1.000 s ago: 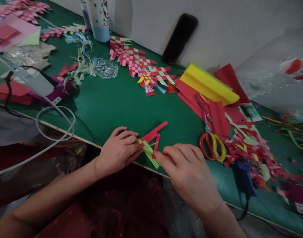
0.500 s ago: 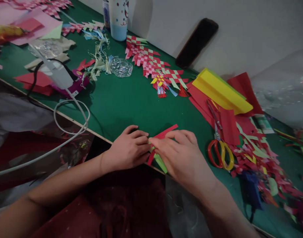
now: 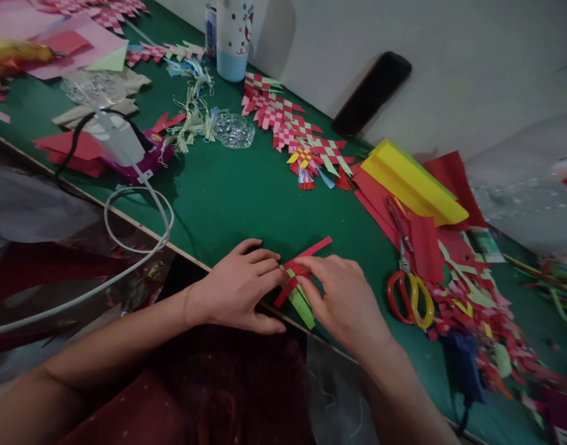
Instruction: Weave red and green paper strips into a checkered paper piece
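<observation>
Red paper strips (image 3: 317,246) and light green paper strips (image 3: 302,307) cross each other at the near edge of the green table, partly woven where they meet. My left hand (image 3: 239,285) lies flat to their left, fingers stretched and thumb apart, with its fingertips touching the crossing. From the right, my right hand (image 3: 341,296) pinches a red strip between thumb and forefinger, just above the green ones. Fingers hide part of the weave.
Scissors (image 3: 409,296) with red and yellow handles lie to the right, near yellow paper (image 3: 413,182) and paper scraps. Woven paper fish (image 3: 283,117), a phone (image 3: 371,93) and a cup (image 3: 231,43) stand behind. A white cable (image 3: 139,250) loops at left.
My left thumb has spread away from the strips. My right hand has drawn back a little to the right, now pinching a red strip, and more of the weave shows.
</observation>
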Demonstrator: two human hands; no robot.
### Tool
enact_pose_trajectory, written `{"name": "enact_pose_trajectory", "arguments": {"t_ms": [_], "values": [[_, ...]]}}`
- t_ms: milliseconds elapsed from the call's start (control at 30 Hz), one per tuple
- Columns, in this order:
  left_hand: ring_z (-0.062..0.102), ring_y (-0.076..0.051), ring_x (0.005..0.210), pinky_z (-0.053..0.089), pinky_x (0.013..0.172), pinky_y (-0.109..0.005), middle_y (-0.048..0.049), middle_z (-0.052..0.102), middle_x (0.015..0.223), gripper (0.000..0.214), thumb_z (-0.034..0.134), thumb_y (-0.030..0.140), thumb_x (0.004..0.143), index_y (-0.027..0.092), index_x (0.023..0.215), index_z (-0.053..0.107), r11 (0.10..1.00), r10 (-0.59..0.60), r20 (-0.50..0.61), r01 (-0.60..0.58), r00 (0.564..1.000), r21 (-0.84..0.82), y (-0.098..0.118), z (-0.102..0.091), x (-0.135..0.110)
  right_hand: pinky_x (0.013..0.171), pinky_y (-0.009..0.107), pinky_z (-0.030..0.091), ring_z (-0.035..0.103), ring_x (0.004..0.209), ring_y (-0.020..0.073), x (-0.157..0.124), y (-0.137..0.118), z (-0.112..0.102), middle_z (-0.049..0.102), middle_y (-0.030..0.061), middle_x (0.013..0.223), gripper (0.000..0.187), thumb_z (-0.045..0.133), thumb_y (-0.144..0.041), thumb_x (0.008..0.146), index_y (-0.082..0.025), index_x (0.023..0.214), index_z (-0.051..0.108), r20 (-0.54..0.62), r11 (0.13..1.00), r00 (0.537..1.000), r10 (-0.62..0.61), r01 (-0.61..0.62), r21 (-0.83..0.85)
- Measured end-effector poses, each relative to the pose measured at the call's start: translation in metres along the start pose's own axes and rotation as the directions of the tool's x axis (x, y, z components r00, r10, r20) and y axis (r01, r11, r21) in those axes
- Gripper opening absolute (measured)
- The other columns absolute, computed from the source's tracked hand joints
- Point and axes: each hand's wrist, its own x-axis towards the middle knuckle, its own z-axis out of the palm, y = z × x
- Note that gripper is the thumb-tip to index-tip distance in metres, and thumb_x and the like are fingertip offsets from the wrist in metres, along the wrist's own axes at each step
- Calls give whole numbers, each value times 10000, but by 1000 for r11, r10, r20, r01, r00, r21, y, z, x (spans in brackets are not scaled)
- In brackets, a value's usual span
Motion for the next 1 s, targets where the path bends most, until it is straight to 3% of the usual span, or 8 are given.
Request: {"name": "enact_pose_trajectory", "arguments": {"t_ms": [67,200,300,500,633,800,1000], "values": [[567,-282,1183,261,1118,-500,-103,686,1106,619,530,731,807,179,1080,591,1000,-6,-15,6,1000,27,1,3,1,765,358,376,617,863,228,-3,-2,5,722,49,975,181,521,-206,929,-203,1088,608,6,999,1000,21,-21,34],[576,-239,1166,279,1103,-474,-52,690,1044,328,536,519,922,197,971,576,995,-24,-10,25,1000,99,2,9,3,756,358,391,621,857,225,-11,0,12,717,53,958,157,507,-211,942,-193,1058,610,-39,996,997,68,-65,67],[587,-221,1144,286,1092,-461,-25,691,1013,228,525,432,953,209,946,569,990,-40,-25,43,999,134,2,11,4,741,364,408,622,840,227,-17,4,15,715,54,922,161,494,-241,954,-192,1038,623,-79,993,992,101,-95,73],[566,-246,1178,257,1106,-476,-35,699,1048,446,543,622,883,216,1064,574,997,-10,-10,11,1000,75,0,9,3,840,413,473,615,989,246,-26,15,22,698,101,1071,252,477,-297,971,-176,1142,617,-153,979,977,150,-126,158],[555,-233,1192,248,1111,-462,-27,695,1067,317,597,498,896,222,1051,583,998,-27,16,26,1000,56,1,6,3,887,432,482,595,1016,239,-32,24,24,684,103,1068,251,484,-281,967,-184,1144,635,-227,975,960,164,-122,185],[571,-211,1164,263,1092,-439,5,694,978,168,587,394,928,232,973,585,996,-67,0,67,998,64,4,8,5,875,419,482,598,975,234,-36,28,30,697,91,1031,225,512,-291,959,-181,1101,648,-197,962,960,199,-153,226],[575,-203,1160,274,1078,-425,21,699,945,155,573,395,944,242,964,591,995,-72,-30,74,997,70,3,12,7,823,406,454,593,931,248,-31,23,37,685,90,980,296,506,-437,951,-185,1026,642,-144,913,914,379,-344,218]]}}
